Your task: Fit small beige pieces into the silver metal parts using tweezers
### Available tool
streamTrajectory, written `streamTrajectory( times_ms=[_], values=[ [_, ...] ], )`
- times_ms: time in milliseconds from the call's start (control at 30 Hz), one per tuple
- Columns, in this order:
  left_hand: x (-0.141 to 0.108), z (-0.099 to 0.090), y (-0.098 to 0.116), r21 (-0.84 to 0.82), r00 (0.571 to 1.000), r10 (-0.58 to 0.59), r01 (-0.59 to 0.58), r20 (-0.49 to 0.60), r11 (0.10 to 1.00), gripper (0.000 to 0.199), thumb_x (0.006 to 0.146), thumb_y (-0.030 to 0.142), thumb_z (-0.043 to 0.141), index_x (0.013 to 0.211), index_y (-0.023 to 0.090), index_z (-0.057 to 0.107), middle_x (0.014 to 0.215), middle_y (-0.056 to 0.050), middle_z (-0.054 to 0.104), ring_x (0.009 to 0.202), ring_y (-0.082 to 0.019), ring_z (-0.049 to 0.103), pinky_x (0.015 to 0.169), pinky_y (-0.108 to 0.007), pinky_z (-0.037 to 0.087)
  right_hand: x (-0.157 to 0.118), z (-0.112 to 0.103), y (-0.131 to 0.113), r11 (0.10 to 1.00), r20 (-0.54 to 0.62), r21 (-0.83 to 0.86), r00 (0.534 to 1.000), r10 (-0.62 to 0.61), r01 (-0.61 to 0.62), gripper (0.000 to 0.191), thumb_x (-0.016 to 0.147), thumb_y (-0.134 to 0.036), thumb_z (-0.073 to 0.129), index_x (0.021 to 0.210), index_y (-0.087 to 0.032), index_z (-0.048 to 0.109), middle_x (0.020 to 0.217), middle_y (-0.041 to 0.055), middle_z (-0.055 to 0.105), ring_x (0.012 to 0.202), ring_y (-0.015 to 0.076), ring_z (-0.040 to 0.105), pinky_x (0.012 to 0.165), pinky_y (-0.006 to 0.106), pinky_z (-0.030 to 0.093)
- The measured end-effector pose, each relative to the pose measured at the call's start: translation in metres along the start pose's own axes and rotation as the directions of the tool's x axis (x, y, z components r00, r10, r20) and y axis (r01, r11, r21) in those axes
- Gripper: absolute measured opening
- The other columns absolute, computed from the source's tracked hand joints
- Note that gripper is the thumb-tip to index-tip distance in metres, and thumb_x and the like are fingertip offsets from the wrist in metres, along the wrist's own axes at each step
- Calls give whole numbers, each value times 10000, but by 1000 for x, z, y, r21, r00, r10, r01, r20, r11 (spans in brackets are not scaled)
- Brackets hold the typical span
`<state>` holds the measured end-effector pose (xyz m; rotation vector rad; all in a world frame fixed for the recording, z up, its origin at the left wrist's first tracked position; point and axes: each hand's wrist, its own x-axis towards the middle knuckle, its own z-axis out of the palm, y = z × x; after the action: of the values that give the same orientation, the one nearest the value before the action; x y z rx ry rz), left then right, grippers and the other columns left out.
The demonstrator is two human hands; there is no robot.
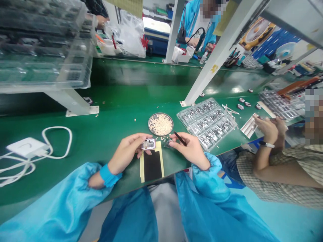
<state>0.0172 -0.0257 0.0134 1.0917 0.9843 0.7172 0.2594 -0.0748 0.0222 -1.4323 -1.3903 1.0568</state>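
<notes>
On the green worktop (121, 114), a white charger (28, 147) lay far left. The left hand (128, 151) pinched a small rounded-rectangular device casing (148, 144) above a black pad (152, 166). The right hand (188, 148) pinched a small dark part (167, 144) and held a dark stick-like tool (180, 138), near a clear compartmented tray (209, 122).

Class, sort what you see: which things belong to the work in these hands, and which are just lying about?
Apparently part of the job:
small casing, in the left hand
dark stick-like tool, in the right hand
black pad
round dish of small pieces
clear parts tray

Apparently just lying about:
white adapter
white cable
</notes>
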Motion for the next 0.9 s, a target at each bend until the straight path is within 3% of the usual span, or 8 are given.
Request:
streamTrajectory(
  times_ms=[133, 200, 333, 600, 900],
  values=[
    [-3, 0, 2, -22, 995, 100, -99, 29, 995, 445, 869, 368, 698, 1235, 117, 654, 950, -110, 749, 781, -193, 699, 568, -210, 491, 4, 24, -8, 984, 28, 177, 999, 30, -34, 242, 737, -364, 835, 850, -160, 770, 813, 30, 737, 728, 154, 649, 697, 264, 498],
    [-4, 1, 1, -22, 987, 153, -152, 38, 988, 496, 831, 312, 742, 1272, 116, 630, 1083, -122, 735, 921, -212, 706, 718, -233, 556, 7, 35, -8, 975, 44, 213, 998, 52, -60, 238, 736, -369, 834, 807, -153, 765, 762, 25, 729, 683, 142, 636, 672, 255, 493],
    [-4, 2, -5, -3, 974, 212, -213, 78, 977, 571, 827, 263, 741, 1349, 119, 561, 1270, -147, 668, 1130, -257, 661, 960, -331, 552, 11, 48, -5, 952, 111, 291, 992, 67, -97, 252, 766, -387, 802, 756, -143, 741, 737, 27, 724, 695, 141, 648, 701, 254, 512],
    [-6, 0, -14, 179, 960, 271, -279, 69, 943, 554, 860, 308, 733, 1377, 201, 568, 1345, -107, 634, 1213, -283, 618, 1026, -394, 536, 14, 48, 1, 962, 103, 253, 991, 82, -106, 260, 792, -378, 775, 713, -137, 719, 686, 14, 685, 645, 115, 590, 656, 230, 448],
    [-6, 0, -15, 405, 927, 369, -361, 60, 840, 447, 914, 371, 677, 1348, 279, 622, 1312, -52, 663, 1129, -261, 664, 991, -383, 562, 15, 48, 1, 959, 106, 254, 989, 99, -123, 282, 797, -403, 761, 702, -145, 702, 687, 12, 675, 658, 117, 580, 677, 240, 443]
  ],
)
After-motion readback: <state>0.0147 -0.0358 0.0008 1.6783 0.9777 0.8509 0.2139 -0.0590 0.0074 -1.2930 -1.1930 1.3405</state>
